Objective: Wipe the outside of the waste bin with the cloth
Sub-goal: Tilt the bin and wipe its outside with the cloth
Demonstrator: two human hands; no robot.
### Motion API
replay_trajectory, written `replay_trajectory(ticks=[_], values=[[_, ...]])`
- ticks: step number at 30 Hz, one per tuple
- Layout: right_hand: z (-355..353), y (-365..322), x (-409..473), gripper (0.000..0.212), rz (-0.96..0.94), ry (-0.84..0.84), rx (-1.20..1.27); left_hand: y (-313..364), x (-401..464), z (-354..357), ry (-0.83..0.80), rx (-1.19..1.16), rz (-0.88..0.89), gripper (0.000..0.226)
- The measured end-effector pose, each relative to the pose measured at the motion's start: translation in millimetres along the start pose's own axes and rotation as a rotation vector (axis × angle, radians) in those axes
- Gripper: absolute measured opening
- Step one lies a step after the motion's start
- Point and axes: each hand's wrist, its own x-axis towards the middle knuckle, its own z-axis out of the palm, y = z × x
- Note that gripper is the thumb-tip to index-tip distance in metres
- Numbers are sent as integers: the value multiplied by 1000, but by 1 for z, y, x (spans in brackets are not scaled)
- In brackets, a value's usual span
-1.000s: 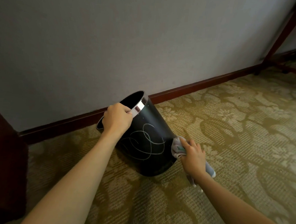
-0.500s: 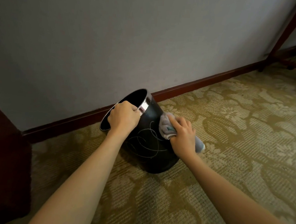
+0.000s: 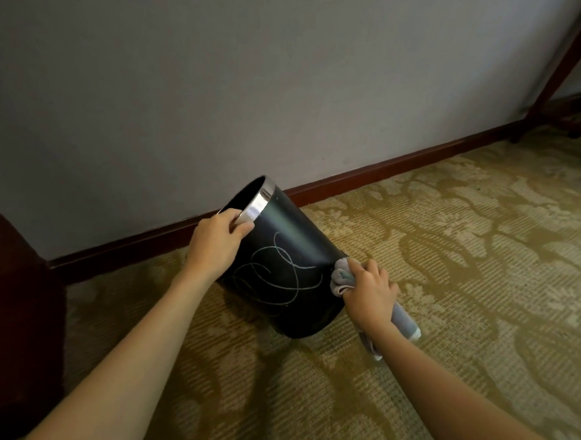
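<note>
Both bare forearms reach in from the bottom edge toward the middle of the frame. The left hand sits left of centre, knuckles up, fingers curled over in a grip. The right hand, right of centre, is clenched, back facing the camera.

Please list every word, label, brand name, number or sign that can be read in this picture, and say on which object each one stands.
None: no readable text shows in this view.
The black round waste bin with a silver metal rim carries only looping pale scribble lines, not letters or numbers.
The grey cloth, patterned beige carpet and plain grey wall show no label or sign.
</note>
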Motion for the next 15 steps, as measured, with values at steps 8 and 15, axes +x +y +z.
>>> replay_trajectory(ticks=[8,15], values=[[0,-5,11,56,-7,2,-38,-49,-11,-23,-237,-123,-111,31],[1,2,10,54,1,-12,-33,-49,-17,-17,-151,-120,-112,20]])
